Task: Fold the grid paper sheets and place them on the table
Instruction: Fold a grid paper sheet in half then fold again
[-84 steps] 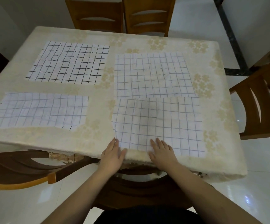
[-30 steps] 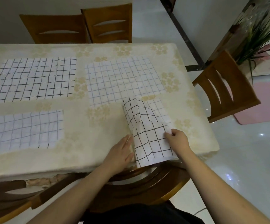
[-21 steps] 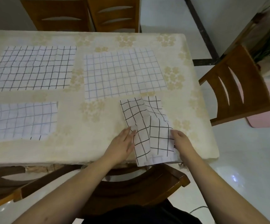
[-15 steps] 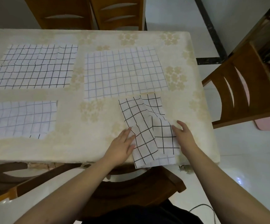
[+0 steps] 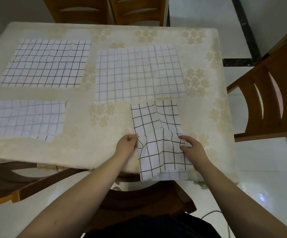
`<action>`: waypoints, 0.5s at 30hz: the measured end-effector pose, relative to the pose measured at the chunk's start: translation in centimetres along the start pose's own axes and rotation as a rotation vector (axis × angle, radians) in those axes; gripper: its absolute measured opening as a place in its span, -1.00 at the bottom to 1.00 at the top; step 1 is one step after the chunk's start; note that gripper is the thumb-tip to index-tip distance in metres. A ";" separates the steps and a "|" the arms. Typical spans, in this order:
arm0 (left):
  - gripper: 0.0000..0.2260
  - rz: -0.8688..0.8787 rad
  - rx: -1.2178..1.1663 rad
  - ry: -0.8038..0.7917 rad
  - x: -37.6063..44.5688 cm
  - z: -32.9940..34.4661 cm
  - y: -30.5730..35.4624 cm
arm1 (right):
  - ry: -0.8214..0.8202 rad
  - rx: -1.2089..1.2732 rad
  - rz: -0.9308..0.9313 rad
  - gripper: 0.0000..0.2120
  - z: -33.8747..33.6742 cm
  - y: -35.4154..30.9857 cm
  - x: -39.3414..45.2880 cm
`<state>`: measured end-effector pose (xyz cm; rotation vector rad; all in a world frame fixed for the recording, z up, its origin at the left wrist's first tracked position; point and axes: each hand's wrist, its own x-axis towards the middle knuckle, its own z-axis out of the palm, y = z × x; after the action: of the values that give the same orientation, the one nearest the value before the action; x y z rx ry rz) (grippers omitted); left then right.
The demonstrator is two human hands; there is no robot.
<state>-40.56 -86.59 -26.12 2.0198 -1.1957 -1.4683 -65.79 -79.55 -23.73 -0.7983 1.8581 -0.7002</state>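
Note:
A folded grid paper sheet (image 5: 158, 134) with bold black lines lies at the near right of the table, its lower end hanging over the table's front edge. My left hand (image 5: 126, 145) pinches its left edge with curled fingers. My right hand (image 5: 191, 148) pinches the right edge, and the paper buckles between the two hands. Three unfolded grid sheets lie flat: one at the far left (image 5: 46, 63), one at the far middle (image 5: 139, 73), one at the near left (image 5: 23, 118).
The table (image 5: 94, 148) wears a cream flowered cloth. Wooden chairs stand around it: two at the far side (image 5: 108, 10), one at the right (image 5: 269, 93), one tucked under the near edge (image 5: 147, 198), another at the near left (image 5: 10, 182). The floor is white tile.
The wide sheet at the near right has been folded in half sideways. Both hands went from lying flat beside it to pinching its edges, and its middle has crumpled up.

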 end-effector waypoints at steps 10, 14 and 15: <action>-0.86 -0.196 -0.136 0.047 1.8 0.7 2.1 | -0.084 -0.097 -0.064 -0.51 0.6 1.0 0.3; -0.87 -0.204 -0.199 0.053 2.4 -0.3 1.8 | -0.043 -0.156 -0.076 -0.51 0.4 1.5 0.3; -0.88 -0.206 -0.217 0.050 2.6 -0.6 1.6 | -0.037 -0.168 -0.079 -0.52 0.4 1.7 0.3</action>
<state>-40.43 -89.69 -26.30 2.0631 -0.7888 -1.5573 -65.89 -78.77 -25.27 -0.9909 1.8778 -0.5797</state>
